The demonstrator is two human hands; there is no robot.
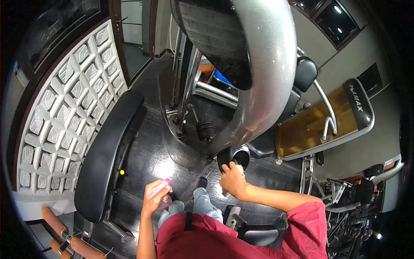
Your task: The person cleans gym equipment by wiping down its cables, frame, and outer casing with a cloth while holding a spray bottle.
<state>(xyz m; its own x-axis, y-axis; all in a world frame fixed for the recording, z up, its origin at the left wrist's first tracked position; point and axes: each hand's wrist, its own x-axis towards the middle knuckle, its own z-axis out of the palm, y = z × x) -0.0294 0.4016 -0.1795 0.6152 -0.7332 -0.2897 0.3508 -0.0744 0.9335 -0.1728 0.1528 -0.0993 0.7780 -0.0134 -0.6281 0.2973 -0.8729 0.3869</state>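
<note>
My left hand point(152, 196) is closed around a spray bottle point(164, 203) with a pink top and a see-through body, held low in front of my red shirt. My right hand point(234, 180) is closed on a pale cloth point(239, 168), which shows above the fingers and below the palm. That hand is at the lower end of the exercise machine's thick silver frame point(269, 86), beside a round, dark-centred tube end point(241, 158). Whether the cloth touches the machine there, I cannot tell.
A long black padded bench point(105, 159) stands at left, before a white patterned wall panel point(64, 116). A machine with an amber panel point(310, 123) is at right. Orange-brown rollers point(86, 248) lie lower left, a black seat point(258, 235) near my legs. Dark flooring point(146, 146) runs between.
</note>
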